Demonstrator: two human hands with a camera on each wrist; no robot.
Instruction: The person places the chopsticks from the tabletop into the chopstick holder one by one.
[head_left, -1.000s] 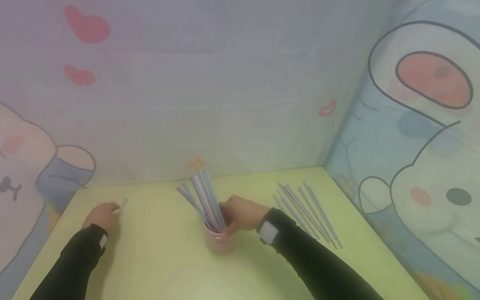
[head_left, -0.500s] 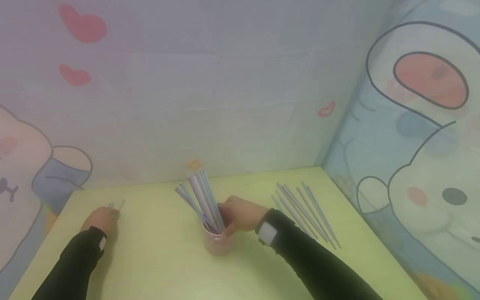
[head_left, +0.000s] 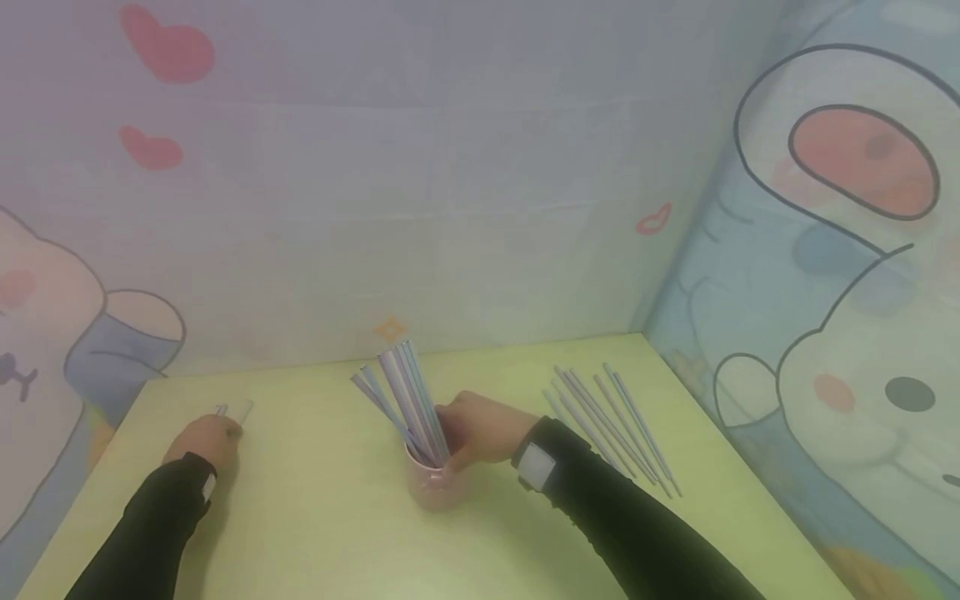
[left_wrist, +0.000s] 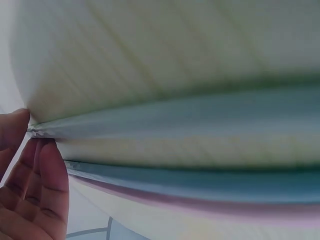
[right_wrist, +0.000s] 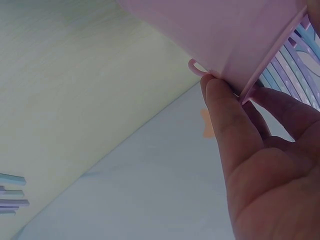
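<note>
At the left of the table my left hand pinches the end of a pale blue straw between thumb and fingertips. A darker blue straw and a pink straw run below it in the left wrist view. From the head, only straw tips show past that hand. My right hand grips the rim of a pink cup, with a small loop on its side. A bundle of pastel straws leans leftward in the cup.
Several more straws lie side by side on the right of the yellow table. A pale printed backdrop rises along the table's back edge, and another printed panel borders the right side.
My left hand has moved slightly toward me, and straw tips now show behind it. The right hand stays on the cup.
</note>
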